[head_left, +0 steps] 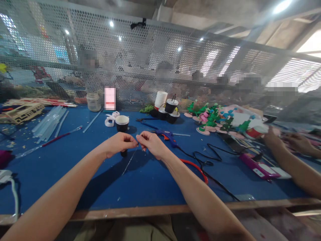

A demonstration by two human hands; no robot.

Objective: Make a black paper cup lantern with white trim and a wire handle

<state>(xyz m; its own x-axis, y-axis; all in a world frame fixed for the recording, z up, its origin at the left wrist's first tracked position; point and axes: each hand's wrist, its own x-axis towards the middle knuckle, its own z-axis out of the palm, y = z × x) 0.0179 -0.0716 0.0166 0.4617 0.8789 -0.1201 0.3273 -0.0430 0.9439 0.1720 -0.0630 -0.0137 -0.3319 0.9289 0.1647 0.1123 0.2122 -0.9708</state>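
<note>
My left hand [123,143] and my right hand [151,143] meet over the middle of the table, thumbs and fingers pinched close together. Something small and dark shows between the fingertips, too small to name. A thin, shiny strand [129,163] trails down from there towards the table. Right behind my left hand stands a black paper cup [122,124] with a white rim, and beside it lies a white ribbon [110,119]. Below my left fingers a small black object [124,153] is partly hidden. A blue glue gun [170,138] lies just beyond my right hand.
Clear glue sticks [50,123] and a glass jar [93,102] are on the left. Pliers [147,119] and stacked cups [160,99] stand behind. Right are green figures [213,117], black cables, a purple power strip [259,166] and another person's arm [288,160]. Perforated metal panel behind.
</note>
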